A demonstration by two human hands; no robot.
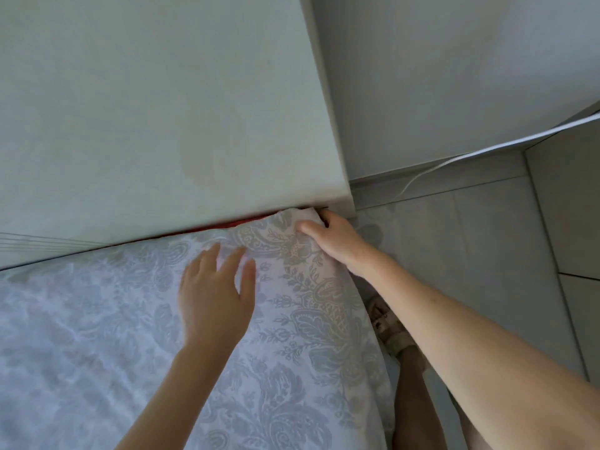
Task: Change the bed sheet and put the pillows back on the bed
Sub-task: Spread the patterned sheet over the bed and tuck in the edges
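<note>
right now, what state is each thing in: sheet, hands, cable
bed sheet: spread over the bed, corner held beside the white panel
left hand: open, fingers spread flat on the sheet
right hand: grips the sheet's corner
white cable: slack, trailing along the wall to the floor

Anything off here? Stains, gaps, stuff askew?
Two things: a faint darker blotch on the headboard, like a stain, and a red strip showing between headboard and sheet, left of the corner the right hand grips.
</note>
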